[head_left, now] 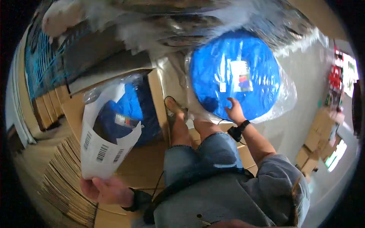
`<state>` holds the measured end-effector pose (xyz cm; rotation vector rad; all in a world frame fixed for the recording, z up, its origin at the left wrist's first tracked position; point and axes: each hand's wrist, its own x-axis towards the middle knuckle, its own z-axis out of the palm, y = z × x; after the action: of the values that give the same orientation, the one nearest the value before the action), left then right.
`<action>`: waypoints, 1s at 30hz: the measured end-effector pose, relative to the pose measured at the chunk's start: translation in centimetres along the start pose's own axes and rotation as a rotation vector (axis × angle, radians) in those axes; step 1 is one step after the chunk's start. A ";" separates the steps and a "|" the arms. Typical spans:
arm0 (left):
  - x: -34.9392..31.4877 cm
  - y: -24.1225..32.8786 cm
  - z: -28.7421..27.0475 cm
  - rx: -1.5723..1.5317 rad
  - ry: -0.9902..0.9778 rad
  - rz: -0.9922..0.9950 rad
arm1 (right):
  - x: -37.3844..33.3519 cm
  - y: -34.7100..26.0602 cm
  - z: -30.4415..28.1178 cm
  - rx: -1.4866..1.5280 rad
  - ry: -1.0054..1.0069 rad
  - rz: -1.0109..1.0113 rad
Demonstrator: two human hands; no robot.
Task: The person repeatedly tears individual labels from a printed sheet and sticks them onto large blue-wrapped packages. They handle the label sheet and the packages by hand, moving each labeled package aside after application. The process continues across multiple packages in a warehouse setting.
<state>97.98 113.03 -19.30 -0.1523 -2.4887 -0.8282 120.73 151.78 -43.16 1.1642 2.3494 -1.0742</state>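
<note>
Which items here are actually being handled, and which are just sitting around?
In hand:
- white barcode sheet, gripped by the left hand
- round blue item in a clear plastic bag, touched by the right hand
- second bagged blue item in the open cardboard box, behind the sheet

Lying about:
- stack of flattened cardboard at left
- boxes at far right

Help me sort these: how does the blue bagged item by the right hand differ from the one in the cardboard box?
The round blue bundle at the right hand shows a full disc face, outside any box. The boxed blue bundle sits inside the cardboard box, partly hidden by the white paper in the left hand. Both are blue, in clear plastic.
</note>
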 end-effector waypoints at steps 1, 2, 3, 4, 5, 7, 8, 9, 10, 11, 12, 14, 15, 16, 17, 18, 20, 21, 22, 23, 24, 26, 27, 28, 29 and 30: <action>-0.3 0.7 0.6 -0.126 -0.023 -0.011 | -0.7 2.3 -1.1 -0.122 0.069 -0.009; -0.4 2.1 1.4 -0.232 -0.049 -0.042 | -1.3 4.9 -2.1 -0.165 0.149 -0.006; -0.5 3.5 2.3 -0.340 -0.069 -0.076 | -1.9 7.5 -2.2 -0.210 0.233 -0.007; -0.8 5.7 3.7 -0.428 -0.091 -0.129 | -2.1 10.1 -2.0 -0.266 0.348 -0.023; -1.3 8.0 5.3 -0.510 -0.115 -0.186 | -2.2 11.4 -2.5 -0.252 0.418 0.048; -1.8 10.9 7.7 -0.500 -0.240 -0.149 | -2.3 13.4 -3.8 -0.187 0.347 0.273; -2.0 12.1 8.9 -0.486 -0.302 -0.137 | -2.2 14.2 -4.2 -0.196 0.378 0.253; -2.5 13.4 10.1 -0.521 -0.366 -0.161 | -2.2 15.2 -4.4 -0.196 0.414 0.235; -3.1 14.0 11.3 -0.557 -0.419 -0.190 | -1.9 15.1 -4.9 -0.200 0.452 0.206; -3.8 14.5 12.3 -0.591 -0.471 -0.222 | -1.6 15.0 -5.8 -0.230 0.452 0.206; -4.4 15.2 13.6 -0.592 -0.525 -0.248 | -1.5 15.4 -6.5 -0.245 0.441 0.213; -5.8 16.1 15.4 -0.589 -0.609 -0.311 | -0.8 15.6 -7.9 -0.251 0.376 0.238; -6.5 16.5 16.4 -0.579 -0.664 -0.306 | -0.8 15.2 -8.5 -0.266 0.358 0.253; -7.2 16.8 17.0 -0.559 -0.700 -0.305 | -0.3 14.0 -9.0 -0.234 0.359 0.213; -7.8 17.2 17.7 -0.539 -0.735 -0.304 | 0.2 12.5 -9.6 -0.203 0.360 0.175; -8.3 17.8 18.3 -0.542 -0.761 -0.265 | 0.5 10.3 -10.1 -0.114 0.394 0.023; -9.4 18.9 19.6 -0.627 -0.806 -0.254 | 0.9 3.5 -12.2 0.185 0.304 -0.166; -9.9 19.4 20.3 -0.723 -0.826 -0.284 | 1.0 0.6 -12.9 0.373 0.203 -0.214; -10.1 19.6 20.9 -0.830 -0.851 -0.315 | 0.9 -2.3 -13.5 0.574 0.093 -0.194; -9.8 20.0 21.1 -0.841 -0.897 -0.308 | 1.0 -4.9 -13.9 0.771 -0.019 -0.170; -9.6 20.2 21.0 -0.857 -0.943 -0.308 | 1.6 -6.8 -13.7 0.886 -0.120 -0.125; -9.1 20.4 20.9 -0.906 -1.065 -0.328 | 3.0 -10.0 -13.2 1.231 -0.316 0.011; -9.1 19.8 20.8 -0.922 -1.086 -0.314 | 3.7 -10.8 -12.9 1.373 -0.461 0.066; -9.3 19.1 20.7 -0.937 -1.107 -0.299 | 4.4 -11.4 -12.5 1.510 -0.609 0.125; -9.3 18.6 20.7 -0.952 -1.128 -0.284 | 4.8 -12.0 -12.1 1.643 -0.761 0.187; -9.1 18.6 20.5 -0.958 -1.132 -0.326 | 5.0 -12.4 -11.7 1.641 -0.792 0.218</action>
<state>101.76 140.55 -28.07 -0.7125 -2.7764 -2.5968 108.54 158.29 -31.98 0.8895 0.4120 -2.7276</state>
